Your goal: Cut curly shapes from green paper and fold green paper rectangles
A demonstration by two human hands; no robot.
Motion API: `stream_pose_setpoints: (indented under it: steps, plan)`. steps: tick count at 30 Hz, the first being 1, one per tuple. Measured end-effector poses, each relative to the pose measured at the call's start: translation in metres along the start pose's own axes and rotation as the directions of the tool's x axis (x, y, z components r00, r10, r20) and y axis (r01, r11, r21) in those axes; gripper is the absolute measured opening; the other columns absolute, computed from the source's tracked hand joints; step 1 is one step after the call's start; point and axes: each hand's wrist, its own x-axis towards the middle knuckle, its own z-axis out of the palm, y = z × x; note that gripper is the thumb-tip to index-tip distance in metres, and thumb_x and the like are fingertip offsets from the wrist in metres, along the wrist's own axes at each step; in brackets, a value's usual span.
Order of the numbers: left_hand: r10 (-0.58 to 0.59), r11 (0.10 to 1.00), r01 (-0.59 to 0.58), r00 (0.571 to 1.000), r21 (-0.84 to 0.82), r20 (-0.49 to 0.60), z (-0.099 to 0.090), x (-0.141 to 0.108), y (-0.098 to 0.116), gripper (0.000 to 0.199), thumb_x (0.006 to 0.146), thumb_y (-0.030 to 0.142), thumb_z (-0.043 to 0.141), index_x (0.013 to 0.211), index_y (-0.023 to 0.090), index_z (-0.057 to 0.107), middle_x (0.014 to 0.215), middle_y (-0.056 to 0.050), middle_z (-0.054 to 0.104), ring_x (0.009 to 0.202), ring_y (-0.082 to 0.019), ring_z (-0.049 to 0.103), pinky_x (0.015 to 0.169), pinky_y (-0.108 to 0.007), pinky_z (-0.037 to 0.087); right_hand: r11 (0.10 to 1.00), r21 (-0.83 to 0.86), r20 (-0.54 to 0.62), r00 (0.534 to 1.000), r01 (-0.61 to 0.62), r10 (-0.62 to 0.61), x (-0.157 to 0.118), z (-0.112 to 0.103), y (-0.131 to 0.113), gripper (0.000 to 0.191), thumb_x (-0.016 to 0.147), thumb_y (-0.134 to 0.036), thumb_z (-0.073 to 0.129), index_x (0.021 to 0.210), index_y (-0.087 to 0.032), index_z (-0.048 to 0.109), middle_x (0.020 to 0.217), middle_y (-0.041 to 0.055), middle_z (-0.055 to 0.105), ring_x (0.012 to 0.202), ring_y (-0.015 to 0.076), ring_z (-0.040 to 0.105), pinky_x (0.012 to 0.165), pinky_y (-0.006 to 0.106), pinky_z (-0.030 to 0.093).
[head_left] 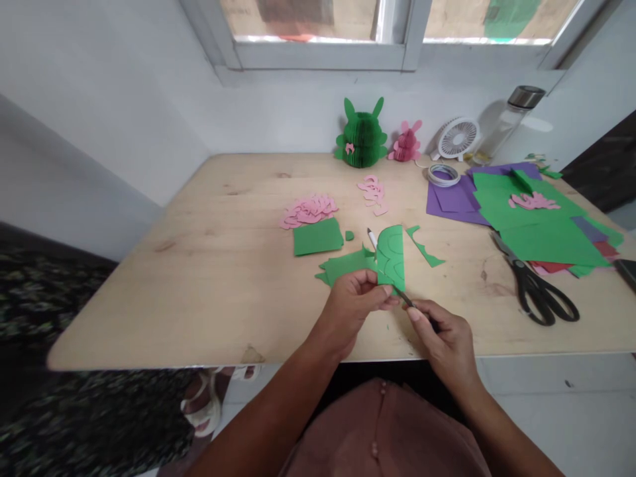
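Pinched between the fingers of my left hand (355,301) is a piece of green paper (391,248) with curved outlines drawn on it. My right hand (444,334) is closed around a small pair of scissors (405,297), whose blades meet the lower edge of that paper; its handles are mostly hidden by my fingers. A pen (371,236) lies partly behind the paper. Green scraps (348,266) rest just beyond my left hand, and a curved green offcut (424,248) is to the right of the paper.
Pink paper cutouts (311,211) lie near a green paper stack (318,237). Large black scissors (539,285) are at right, beside green sheets (546,232) and purple sheets (454,202). A tape roll (444,175), fan (457,138), bottle (507,126) and paper rabbits (362,139) stand at the back.
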Motion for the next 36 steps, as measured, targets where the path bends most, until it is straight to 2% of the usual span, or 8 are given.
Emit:
stream_pose_setpoints:
  steps: [5,14,25,36]
  plan:
    - [-0.004,1.000,0.004,1.000,0.009,0.004,-0.0013,0.0004,-0.0011,0.022,0.061,0.027,0.080,0.068,0.015,0.063,0.066,0.000,0.068,0.062,-0.012,0.063,0.073,-0.028,0.051,1.000,-0.007,0.006,1.000,0.013,-0.012,0.0002,-0.0003,-0.0001,0.027,0.087,-0.037,0.056,0.086,-0.018,0.075,0.079,0.0059,0.075,0.078,0.0228,0.069,0.062,0.027,0.052]
    - [-0.027,0.998,0.027,1.000,0.052,0.004,-0.0051,0.0005,0.0016,0.024,0.062,0.028,0.080,0.070,0.015,0.061,0.070,-0.001,0.070,0.066,-0.012,0.066,0.074,-0.026,0.050,0.998,-0.045,-0.021,0.999,0.042,-0.043,-0.0001,0.0004,0.0002,0.027,0.087,-0.037,0.057,0.086,-0.017,0.074,0.084,0.0066,0.076,0.072,0.0207,0.069,0.062,0.026,0.052]
    - [-0.021,0.998,0.020,1.000,0.056,0.022,-0.0056,-0.0003,0.0017,0.020,0.064,0.026,0.079,0.069,0.015,0.062,0.073,-0.002,0.071,0.067,-0.012,0.065,0.077,-0.027,0.050,0.994,-0.079,-0.024,0.997,0.077,-0.079,-0.0008,0.0011,-0.0009,0.026,0.088,-0.037,0.056,0.084,-0.017,0.073,0.078,0.0050,0.075,0.066,0.0186,0.068,0.059,0.025,0.051]
    - [-0.014,0.998,0.012,1.000,0.063,0.024,-0.0052,-0.0001,0.0014,0.017,0.067,0.024,0.076,0.066,0.017,0.061,0.069,0.000,0.070,0.065,-0.011,0.065,0.074,-0.024,0.049,0.994,-0.065,-0.009,0.996,0.083,-0.084,-0.0012,0.0010,-0.0002,0.025,0.089,-0.036,0.055,0.087,-0.019,0.073,0.077,0.0043,0.074,0.071,0.0196,0.069,0.061,0.025,0.051]
